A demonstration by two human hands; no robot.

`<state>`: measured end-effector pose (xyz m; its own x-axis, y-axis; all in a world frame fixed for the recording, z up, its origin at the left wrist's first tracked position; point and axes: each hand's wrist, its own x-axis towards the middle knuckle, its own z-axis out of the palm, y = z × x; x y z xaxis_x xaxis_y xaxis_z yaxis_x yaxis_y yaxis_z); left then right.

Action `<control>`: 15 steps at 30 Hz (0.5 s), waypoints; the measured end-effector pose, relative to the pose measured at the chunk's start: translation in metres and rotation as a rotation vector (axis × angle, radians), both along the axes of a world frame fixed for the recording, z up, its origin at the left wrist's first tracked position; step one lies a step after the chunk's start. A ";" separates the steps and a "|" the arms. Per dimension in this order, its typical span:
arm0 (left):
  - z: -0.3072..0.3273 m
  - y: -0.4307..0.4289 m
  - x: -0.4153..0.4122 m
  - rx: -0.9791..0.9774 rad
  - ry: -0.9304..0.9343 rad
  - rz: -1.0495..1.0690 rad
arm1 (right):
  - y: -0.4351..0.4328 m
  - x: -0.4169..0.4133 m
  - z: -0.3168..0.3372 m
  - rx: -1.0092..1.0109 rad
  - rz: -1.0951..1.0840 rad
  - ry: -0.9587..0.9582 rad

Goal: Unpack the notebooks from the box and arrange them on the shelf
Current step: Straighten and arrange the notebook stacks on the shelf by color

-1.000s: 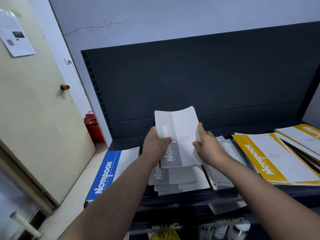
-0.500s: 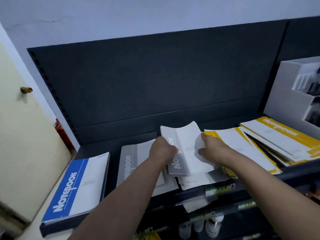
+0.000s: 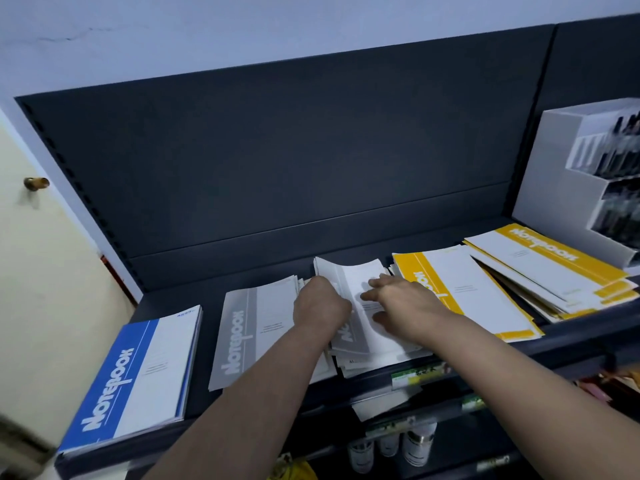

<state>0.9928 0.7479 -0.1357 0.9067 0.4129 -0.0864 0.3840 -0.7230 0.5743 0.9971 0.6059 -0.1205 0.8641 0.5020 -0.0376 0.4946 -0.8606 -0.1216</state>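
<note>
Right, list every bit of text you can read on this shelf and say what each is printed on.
"Notebook": blue notebook, on its blue band.
"Notebook": grey notebook beside it.
"No", the rest behind the left hand: held grey notebook.
"Notebook": near yellow notebook.
"Notebook": far yellow notebook.
Too small or blurred: covers' fine print, shelf-edge labels, bottles below.

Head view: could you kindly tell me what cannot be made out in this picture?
Left hand grip: fingers hidden behind the hand's own back, head view.
Grey notebook stack: top cover partly covered by the right hand; the count is unreadable.
White organiser: cut by the right edge, contents blurred.
Bottles below: labels too small and blurred.
The box: nowhere in view.
</note>
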 end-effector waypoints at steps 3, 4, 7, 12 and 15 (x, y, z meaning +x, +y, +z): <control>0.002 0.005 -0.001 0.159 0.069 -0.015 | 0.001 -0.003 -0.002 -0.085 0.004 0.011; 0.002 0.008 0.000 0.204 0.093 -0.015 | 0.001 -0.004 -0.003 -0.109 0.003 0.021; -0.003 0.012 0.001 0.227 0.116 -0.005 | 0.003 -0.006 -0.002 -0.161 -0.002 0.032; -0.004 0.022 -0.003 0.083 0.042 0.008 | 0.006 -0.005 -0.003 -0.168 -0.028 0.028; 0.009 0.053 -0.010 -0.006 -0.070 0.082 | 0.017 -0.008 -0.002 -0.062 -0.022 -0.003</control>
<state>0.9826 0.8007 -0.1271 0.8740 0.4853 -0.0265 0.4002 -0.6877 0.6057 0.9895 0.6229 -0.1220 0.8750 0.4796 -0.0652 0.4758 -0.8771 -0.0664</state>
